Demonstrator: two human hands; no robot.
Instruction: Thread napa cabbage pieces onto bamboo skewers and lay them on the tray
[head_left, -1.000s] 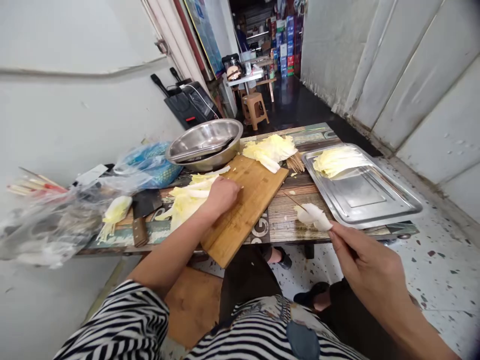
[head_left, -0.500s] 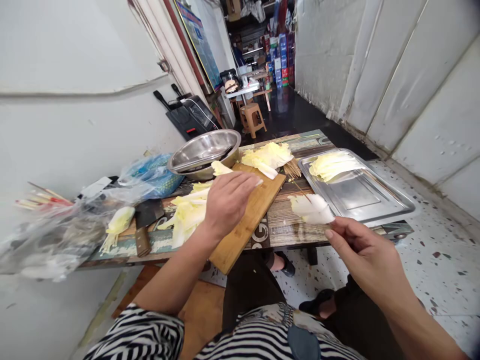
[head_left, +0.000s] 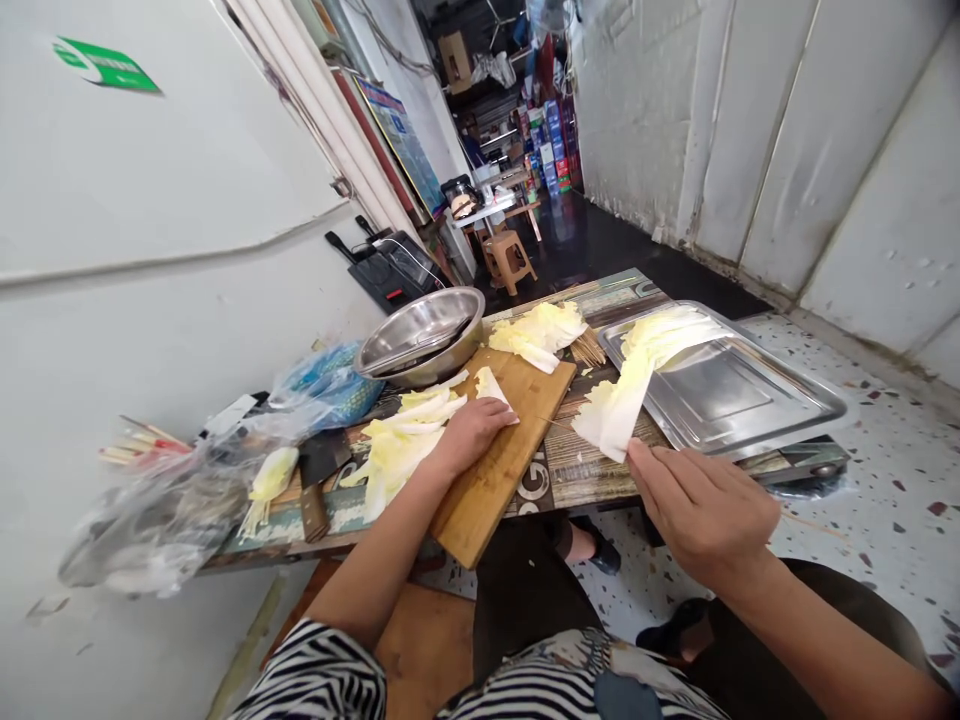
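Observation:
My left hand (head_left: 474,436) is closed on a small cabbage leaf (head_left: 491,388) over the wooden cutting board (head_left: 517,450). My right hand (head_left: 697,500) pinches the lower end of a pale cabbage leaf (head_left: 619,410), with a thin skewer (head_left: 553,422) sticking out of it toward the board. Loose leaves (head_left: 397,455) lie left of the board, and more leaves (head_left: 540,332) rest at its far end beside a bundle of skewers (head_left: 587,348). On the metal tray (head_left: 735,400) at the right lie further leaves (head_left: 682,330).
A steel bowl (head_left: 424,340) stands behind the board. A cleaver (head_left: 321,460), a small cabbage piece (head_left: 271,478) and plastic bags (head_left: 180,500) are at the left. A brown stool (head_left: 508,258) stands on the floor beyond the table.
My left hand has lowered to the board and now grips a leaf. My right hand has turned over, palm down, with its leaf tilted more upright near the tray. The view has shifted slightly.

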